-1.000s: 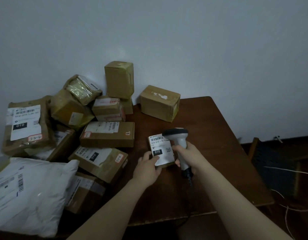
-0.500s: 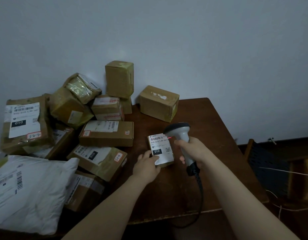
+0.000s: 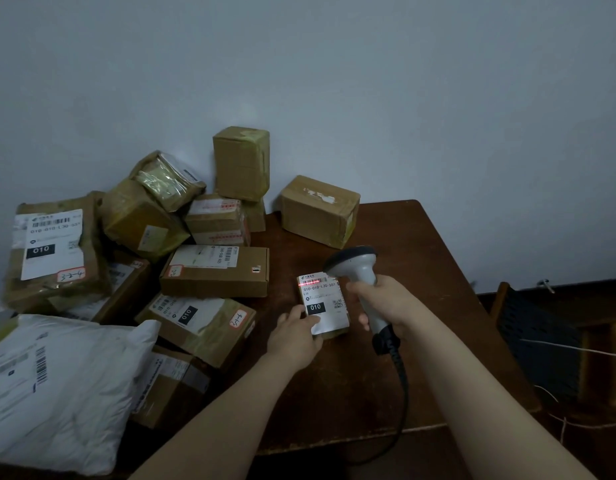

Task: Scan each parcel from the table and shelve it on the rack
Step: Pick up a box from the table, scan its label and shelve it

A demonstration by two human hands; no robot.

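- Forearms, both bare, reach in from 6 o'clock and converge near the middle of the dark wooden surface (image 3: 438,278).
- The left hand (image 3: 292,337) lies palm down at the near left corner of the small parcel (image 3: 329,315). Its thumb is curled onto the white label (image 3: 322,296) and a finger runs along the left edge, gripping the parcel as it sits on the surface.
- The right hand (image 3: 389,303) is wrapped round the grey handle of the scanner (image 3: 360,268), just at 3 o'clock of that parcel. The scanner's dark head tips toward 9 o'clock, over the label's far edge.
- A red scan line (image 3: 312,281) falls across the barcode at the label's 12 o'clock end.
- The scanner's black cable (image 3: 401,386) drops toward 6 o'clock, past the near edge.
- Brown boxes (image 3: 214,271) are heaped from 9 to 11 o'clock, with a white mailer bag (image 3: 57,393) at 8 o'clock.
- One lone box (image 3: 320,211) stands at 12 o'clock by the wall (image 3: 368,81).
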